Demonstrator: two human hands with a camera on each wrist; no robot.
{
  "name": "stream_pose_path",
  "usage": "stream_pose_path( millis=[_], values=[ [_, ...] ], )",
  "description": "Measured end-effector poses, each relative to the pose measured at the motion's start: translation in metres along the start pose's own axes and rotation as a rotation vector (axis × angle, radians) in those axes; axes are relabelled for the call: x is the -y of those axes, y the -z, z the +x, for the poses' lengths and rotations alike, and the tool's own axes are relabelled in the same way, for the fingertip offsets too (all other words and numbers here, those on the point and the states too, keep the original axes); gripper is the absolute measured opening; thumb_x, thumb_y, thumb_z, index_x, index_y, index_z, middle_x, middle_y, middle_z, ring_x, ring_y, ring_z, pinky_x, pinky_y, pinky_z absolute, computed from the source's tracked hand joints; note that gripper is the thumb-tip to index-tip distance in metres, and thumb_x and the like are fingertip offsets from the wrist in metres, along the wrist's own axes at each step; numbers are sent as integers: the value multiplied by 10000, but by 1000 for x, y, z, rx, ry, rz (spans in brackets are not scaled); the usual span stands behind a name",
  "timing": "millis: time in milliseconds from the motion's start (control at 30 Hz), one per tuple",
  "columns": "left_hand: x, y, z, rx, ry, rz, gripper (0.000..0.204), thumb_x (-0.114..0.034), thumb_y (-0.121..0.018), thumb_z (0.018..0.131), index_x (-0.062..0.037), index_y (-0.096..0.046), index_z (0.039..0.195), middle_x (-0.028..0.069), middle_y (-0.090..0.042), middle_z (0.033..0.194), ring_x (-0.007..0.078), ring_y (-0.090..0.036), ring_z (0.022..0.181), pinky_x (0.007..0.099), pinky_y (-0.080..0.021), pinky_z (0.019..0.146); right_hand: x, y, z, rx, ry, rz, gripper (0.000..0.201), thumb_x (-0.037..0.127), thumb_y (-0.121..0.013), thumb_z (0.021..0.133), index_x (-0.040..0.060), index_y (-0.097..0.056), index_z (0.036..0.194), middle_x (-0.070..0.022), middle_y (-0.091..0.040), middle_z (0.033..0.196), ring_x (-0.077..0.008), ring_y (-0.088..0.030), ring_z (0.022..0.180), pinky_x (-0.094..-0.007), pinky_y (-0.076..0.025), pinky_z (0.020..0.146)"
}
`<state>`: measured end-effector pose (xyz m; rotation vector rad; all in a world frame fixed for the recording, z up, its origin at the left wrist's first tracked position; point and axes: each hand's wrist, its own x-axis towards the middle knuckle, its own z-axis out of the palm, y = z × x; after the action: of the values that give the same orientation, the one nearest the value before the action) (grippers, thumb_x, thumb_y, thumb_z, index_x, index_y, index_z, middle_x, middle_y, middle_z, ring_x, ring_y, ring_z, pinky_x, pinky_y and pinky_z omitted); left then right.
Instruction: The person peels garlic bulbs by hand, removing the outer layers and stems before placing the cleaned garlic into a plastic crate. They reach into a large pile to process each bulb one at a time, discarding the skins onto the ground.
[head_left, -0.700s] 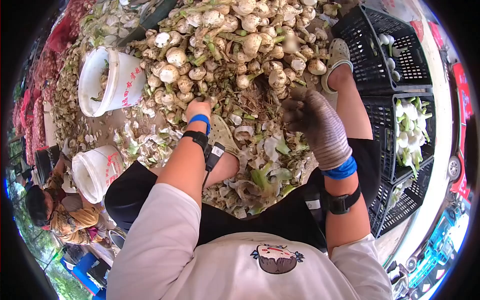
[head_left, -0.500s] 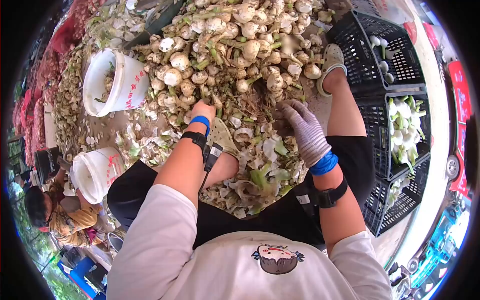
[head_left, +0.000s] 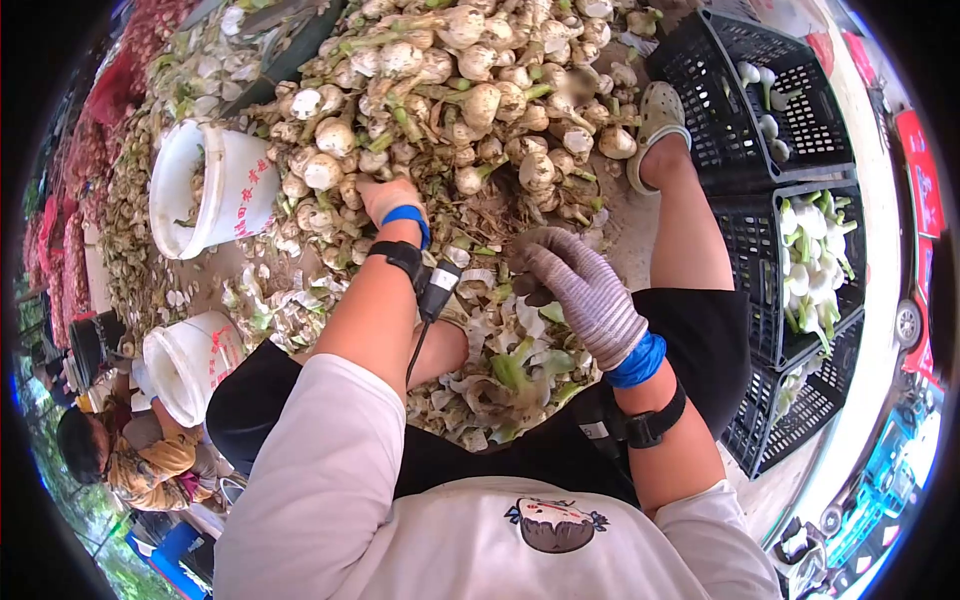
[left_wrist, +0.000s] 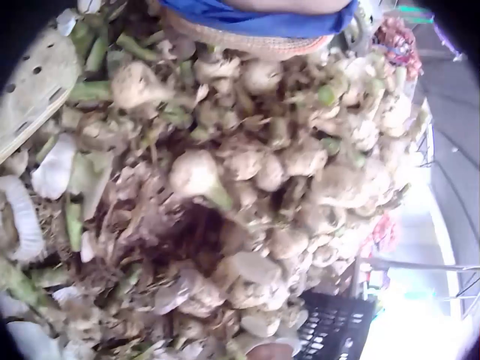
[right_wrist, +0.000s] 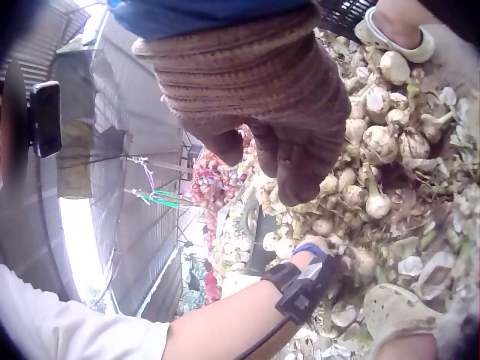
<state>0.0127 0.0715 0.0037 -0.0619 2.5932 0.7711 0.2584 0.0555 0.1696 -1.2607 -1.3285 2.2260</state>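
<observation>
My left hand (head_left: 392, 203), with a blue band at the wrist, reaches down onto the front of a big heap of garlic bulbs (head_left: 480, 105). Its fingertips are among the bulbs and mostly hidden. My right hand (head_left: 578, 290) wears a striped, soil-darkened knit glove and hovers over loose peelings (head_left: 510, 370), right of the left hand. In the right wrist view the fingers of that glove (right_wrist: 296, 169) bend downward and the palm is hidden; I cannot tell whether it holds anything. The left wrist view shows dirty garlic bulbs (left_wrist: 193, 174) with cut green stems, below the cuff.
Two white buckets (head_left: 240, 190) (head_left: 222, 335) stand on the left. Black plastic crates (head_left: 700, 110) line the right side, one with clean trimmed garlic (head_left: 815, 250). My clog-shod foot (head_left: 662, 130) is beside the heap. Another person (head_left: 140, 455) sits at far left.
My left hand has moved forward and to the left onto the bulbs. The gloved right hand has come down and to the left, from beside the heap to over the peelings.
</observation>
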Motion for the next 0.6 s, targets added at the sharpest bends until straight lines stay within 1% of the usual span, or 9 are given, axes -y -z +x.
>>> stream_pose_path(
  millis=[67, 133, 167, 200, 267, 400, 467, 533, 600],
  values=[
    [6, 8, 10, 14, -65, 44, 382, -248, -536, 853, 18, -505, 1124, 150, -617, 1033, 257, -609, 881, 353, -475, 756, -2, 4, 5, 25, -42, -14, 326, 229, -517, 911, 11, -504, 1153, -55, -600, 989, -119, -572, 855, -244, -474, 704],
    [15, 28, 11, 18, -190, 111, 327, -221, -561, 846, 11, -578, 1076, 155, -653, 916, 244, -611, 848, 314, -467, 725, -17, 5, 12, -101, 198, -332, 363, 183, -543, 896, 14, -472, 1209, -78, -580, 1043, -154, -563, 921, -264, -475, 774],
    [4, 62, -31, 261, -179, -234, 307, -154, -609, 808, 17, -587, 1062, 149, -649, 887, 223, -607, 795, 290, -469, 705, -2, -1, 7, -132, 229, -479, 503, 123, -619, 820, 47, -420, 1276, -131, -533, 1152, -246, -552, 1008, -312, -467, 847],
    [18, 72, -31, 523, -197, -282, 324, -124, -650, 777, 17, -587, 1062, 113, -645, 880, 171, -588, 784, 285, -466, 707, 0, -4, 7, -131, 234, -478, 503, 123, -619, 820, 47, -420, 1276, -131, -533, 1152, -246, -552, 1008, -312, -467, 847],
    [23, 106, -67, 828, -474, -243, 326, -152, -698, 750, -2, -617, 1028, 70, -645, 897, 121, -557, 778, 243, -454, 671, 3, -12, 6, -224, 576, -1039, 658, 85, -672, 720, 85, -385, 1312, -161, -481, 1226, -338, -526, 1051, -354, -458, 881],
    [14, 164, -125, 1243, -251, -596, 348, -213, -742, 732, 2, -618, 976, 31, -623, 826, 111, -555, 699, 224, -455, 649, -16, -20, 2, 14, 658, -968, 658, 100, -699, 650, 74, -429, 1249, -160, -486, 1189, -352, -514, 1052, -388, -458, 864],
    [22, 161, -134, 1225, -99, -789, 390, -278, -748, 728, 0, -615, 968, 22, -618, 800, 116, -554, 688, 233, -452, 641, -10, -34, -18, -83, 728, -999, 624, 131, -718, 642, 56, -453, 1202, -169, -504, 1144, -332, -531, 1017, -387, -461, 849],
    [33, 152, -139, 922, -884, -306, 489, -383, -724, 735, -2, -621, 1023, 61, -655, 869, 147, -592, 777, 274, -469, 711, -9, -41, -34, -143, 585, -840, 634, 156, -735, 634, 42, -456, 1191, -175, -520, 1114, -330, -542, 994, -384, -461, 847],
    [23, 168, -158, 965, -627, 3, 512, -410, -722, 725, -19, -624, 1041, 81, -664, 899, 162, -605, 798, 278, -472, 730, -21, -45, -48, -208, 677, -875, 602, 209, -718, 650, 36, -474, 1173, -184, -530, 1089, -354, -539, 981, -395, -464, 837]
  ],
)
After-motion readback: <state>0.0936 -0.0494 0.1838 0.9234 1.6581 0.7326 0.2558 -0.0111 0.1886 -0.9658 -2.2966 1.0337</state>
